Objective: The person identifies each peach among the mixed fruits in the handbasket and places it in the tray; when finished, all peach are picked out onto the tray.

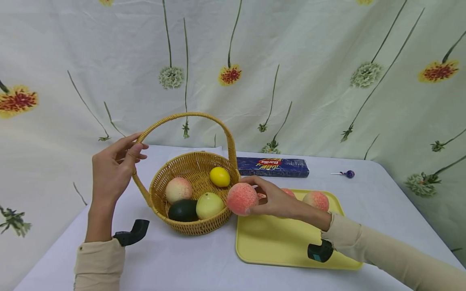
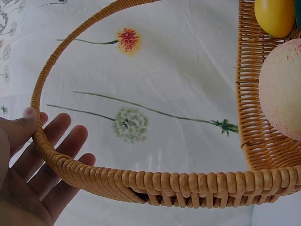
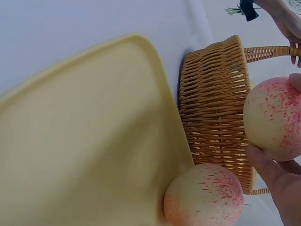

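Observation:
A wicker basket (image 1: pixel 196 226) holds a pale peach (image 1: pixel 179 190), a dark green fruit (image 1: pixel 183 210), a light green round fruit (image 1: pixel 210 205) and a yellow lemon-like fruit (image 1: pixel 220 176). The left hand (image 1: pixel 114 165) pinches the left side of its tall handle (image 1: pixel 189 114) between thumb and fingers; in the left wrist view this hand (image 2: pixel 40 174) has its fingers behind the handle. Gripped in the right hand (image 1: pixel 271 199) is a pink peach (image 1: pixel 242 199), over the basket's right rim. The right wrist view shows that peach (image 3: pixel 275 117) between thumb and fingers, beside the wicker wall (image 3: pixel 211 103).
Right of the basket lies a yellow tray (image 1: pixel 284 242), with several peaches at its back, one (image 1: pixel 316 200) near the right forearm. Behind the tray are a blue Barilla spaghetti box (image 1: pixel 273 167) and a lollipop (image 1: pixel 350 174). A flowered cloth (image 1: pixel 309 81) hangs behind the table.

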Motion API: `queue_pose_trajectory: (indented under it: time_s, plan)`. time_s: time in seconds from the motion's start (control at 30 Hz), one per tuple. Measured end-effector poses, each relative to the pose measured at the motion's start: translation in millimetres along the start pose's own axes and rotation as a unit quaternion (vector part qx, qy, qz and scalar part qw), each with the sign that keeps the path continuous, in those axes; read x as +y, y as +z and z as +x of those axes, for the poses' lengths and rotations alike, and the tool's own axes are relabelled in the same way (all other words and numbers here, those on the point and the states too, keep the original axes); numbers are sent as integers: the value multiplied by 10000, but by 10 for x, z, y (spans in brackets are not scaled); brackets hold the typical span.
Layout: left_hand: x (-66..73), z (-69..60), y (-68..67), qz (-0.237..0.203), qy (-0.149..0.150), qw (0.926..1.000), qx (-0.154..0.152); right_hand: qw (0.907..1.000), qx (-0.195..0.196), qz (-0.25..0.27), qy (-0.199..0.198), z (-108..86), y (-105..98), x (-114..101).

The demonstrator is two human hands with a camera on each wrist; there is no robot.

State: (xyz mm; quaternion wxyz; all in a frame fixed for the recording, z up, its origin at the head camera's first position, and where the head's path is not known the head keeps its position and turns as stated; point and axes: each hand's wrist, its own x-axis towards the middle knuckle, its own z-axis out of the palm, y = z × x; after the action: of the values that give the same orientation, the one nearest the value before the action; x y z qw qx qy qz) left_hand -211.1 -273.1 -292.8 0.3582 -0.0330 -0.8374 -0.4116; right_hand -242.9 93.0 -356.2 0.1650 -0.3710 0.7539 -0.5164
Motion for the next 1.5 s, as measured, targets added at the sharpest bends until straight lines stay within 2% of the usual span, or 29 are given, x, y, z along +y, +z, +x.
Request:
queue_pose_trajectory:
  time_s: [0.43,1.1,1.5]
  plan:
    - [24,-14,-7,15,23,10000,-6,9998,-159,126,35,-186,-7,83]
    - [16,-12,4,36,25,10000,-4,9949,-628,-173,774,-407,69,280]
    - [3,-9,7,74,-25,10000,-11,9962,-638,-16,601,-467,65,392]
